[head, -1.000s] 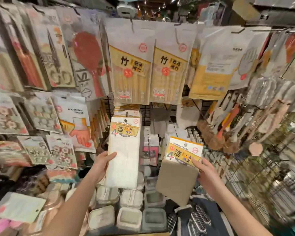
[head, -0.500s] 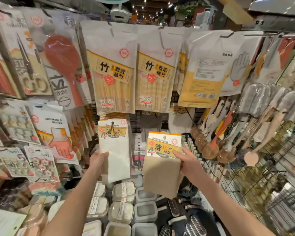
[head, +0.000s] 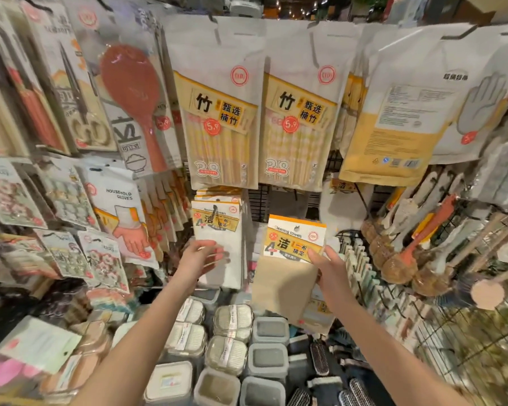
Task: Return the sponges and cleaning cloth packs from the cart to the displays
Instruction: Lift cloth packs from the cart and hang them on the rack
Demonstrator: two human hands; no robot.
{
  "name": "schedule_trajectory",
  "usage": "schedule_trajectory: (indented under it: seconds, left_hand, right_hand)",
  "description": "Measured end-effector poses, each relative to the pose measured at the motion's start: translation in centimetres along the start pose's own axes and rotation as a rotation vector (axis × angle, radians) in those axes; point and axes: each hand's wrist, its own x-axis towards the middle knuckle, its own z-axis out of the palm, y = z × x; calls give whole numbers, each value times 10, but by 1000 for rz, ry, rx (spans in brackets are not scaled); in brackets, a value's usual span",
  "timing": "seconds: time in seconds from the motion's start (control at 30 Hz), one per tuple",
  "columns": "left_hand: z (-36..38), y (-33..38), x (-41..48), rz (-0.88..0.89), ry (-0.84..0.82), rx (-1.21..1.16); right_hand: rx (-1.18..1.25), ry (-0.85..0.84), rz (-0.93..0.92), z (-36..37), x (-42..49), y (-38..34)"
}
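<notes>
1. The right hand (head: 330,268) has the tan pack (head: 285,288). The thumb is clamped on the lower corner of the orange label, and the other fingers are curled behind the pack's right edge.
2. The tan pack is held up in the air, slightly tilted, in front of the black wire grid (head: 276,200). It sits just right of the white pack (head: 217,230) and below the chopstick packs (head: 217,127).
3. The left hand (head: 201,259) is in front of the white pack's lower half, its fingers (head: 217,254) spread apart, fairly straight and gripping nothing. They are blurred, so I cannot tell whether they touch the pack.
4. The white pack hangs on its peg at the front of a row of matching packs, label facing out.
5. To the left hang glove packs (head: 121,212), with a red rice paddle (head: 129,92) above them.
6. To the right, long-handled brushes (head: 399,259) hang from the rack.
7. Below both arms, lidded tubs (head: 232,323) sit in rows.
</notes>
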Motion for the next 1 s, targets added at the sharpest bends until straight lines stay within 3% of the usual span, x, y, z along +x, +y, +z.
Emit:
schedule_trajectory:
  seconds: [0.37, 0.7, 1.0]
  left_hand:
    - [9, -4, -1, 6, -3, 20]
    - [58, 1, -2, 17, -96, 142]
    - [53, 5, -7, 11, -149, 149]
  right_hand:
    - [-53, 98, -91, -9, 2, 9]
    - [-68, 64, -175, 5, 32, 13]
    - [-206, 303, -308, 11, 17, 23]
